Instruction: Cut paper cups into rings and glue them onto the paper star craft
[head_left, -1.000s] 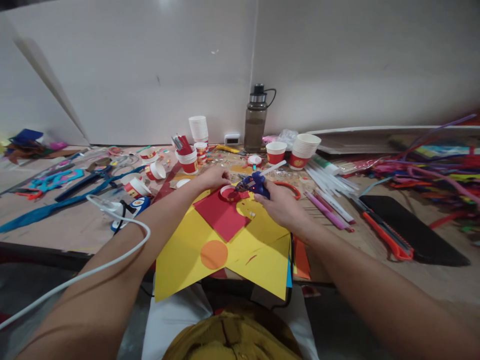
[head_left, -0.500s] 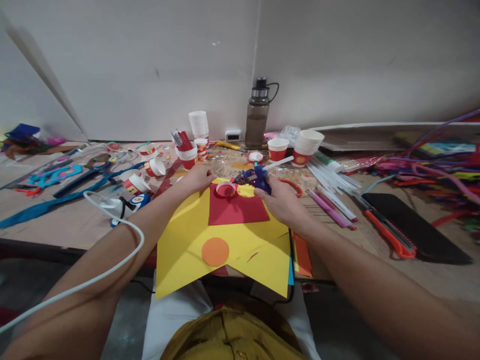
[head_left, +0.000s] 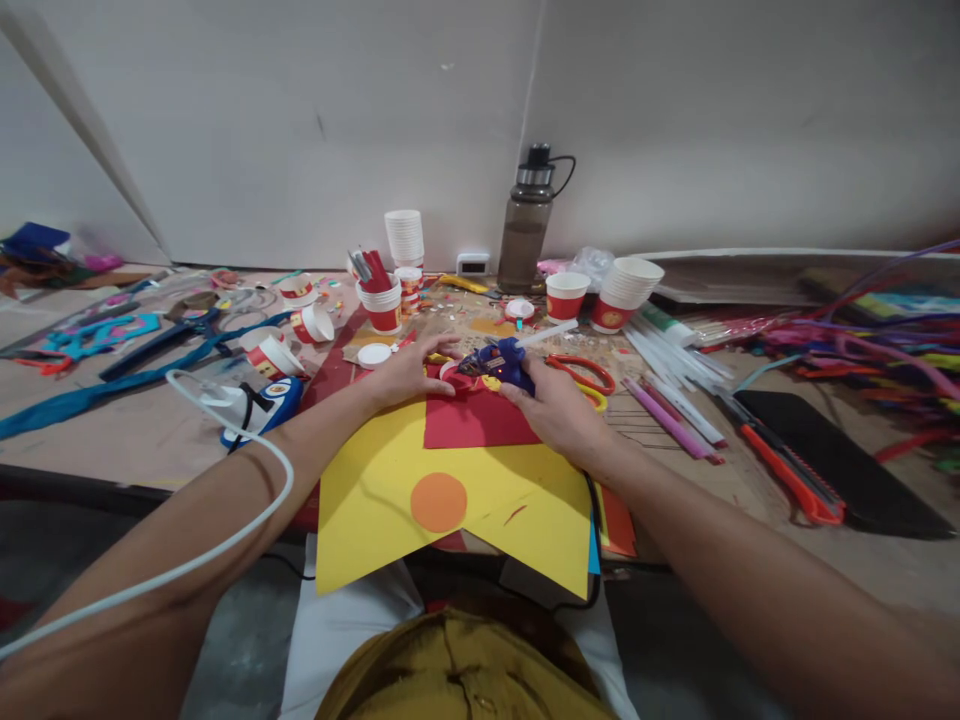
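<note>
My right hand [head_left: 551,400] is wrapped round a blue glue gun [head_left: 508,362], with a pale glue stick showing at its rear. Its tip points left, beside a small red ring-like piece [head_left: 452,376]. My left hand [head_left: 416,372] is closed at the left side of that piece, thumb and fingers on it. Below both hands lies a red paper square [head_left: 480,425] on a large yellow sheet [head_left: 367,500] with a notched lower edge. An orange paper circle [head_left: 439,502] rests on the yellow sheet.
Paper cups [head_left: 626,292] and a water bottle [head_left: 525,225] stand along the wall. Red-handled scissors [head_left: 581,372], glue sticks [head_left: 667,370], an orange cutter [head_left: 791,475] and a black phone-like slab [head_left: 840,460] lie to the right. A white cable [head_left: 289,480] crosses my left arm.
My left hand has moved right from the paper's upper edge onto the red ring-like piece. The glue gun has come slightly left over it. The view has shifted a little.
</note>
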